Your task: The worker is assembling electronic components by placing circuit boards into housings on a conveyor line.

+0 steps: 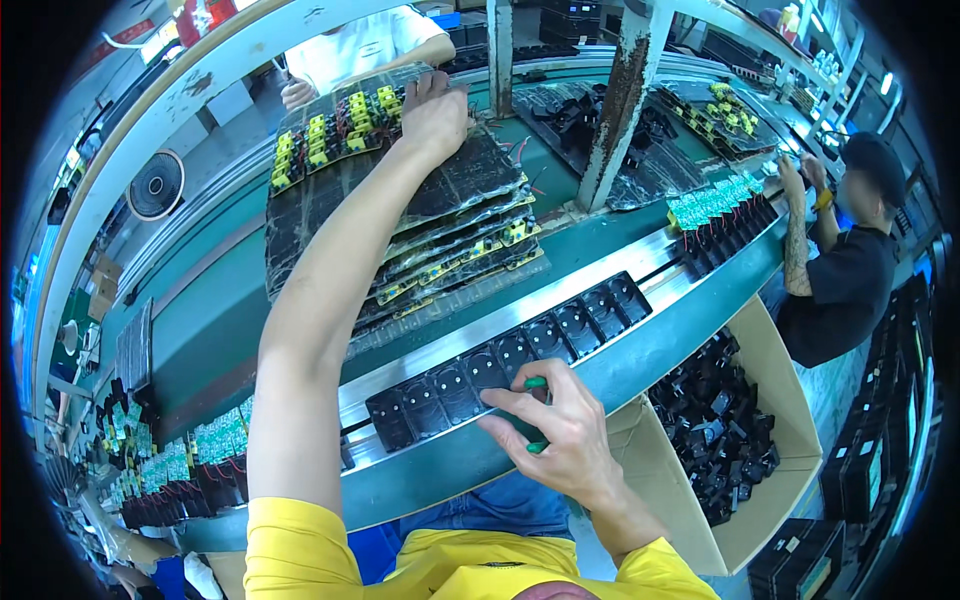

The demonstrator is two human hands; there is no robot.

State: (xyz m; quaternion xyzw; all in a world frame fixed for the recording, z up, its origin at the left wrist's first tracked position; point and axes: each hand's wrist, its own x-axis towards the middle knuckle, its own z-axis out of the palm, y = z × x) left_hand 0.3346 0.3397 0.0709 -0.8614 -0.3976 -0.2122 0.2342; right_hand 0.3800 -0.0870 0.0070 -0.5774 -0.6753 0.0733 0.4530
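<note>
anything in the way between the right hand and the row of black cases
Nothing visible stands between them: the right hand, holding a partly hidden green tool, is right at the near side of the black cases.

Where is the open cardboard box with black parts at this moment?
In the head view, the cardboard box is at lower right, beside the green workbench, right of the right hand.

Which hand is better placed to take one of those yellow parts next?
Probably the left hand: it's just beside the yellow parts. The right hand is by the black cases, holding a green item.
</note>
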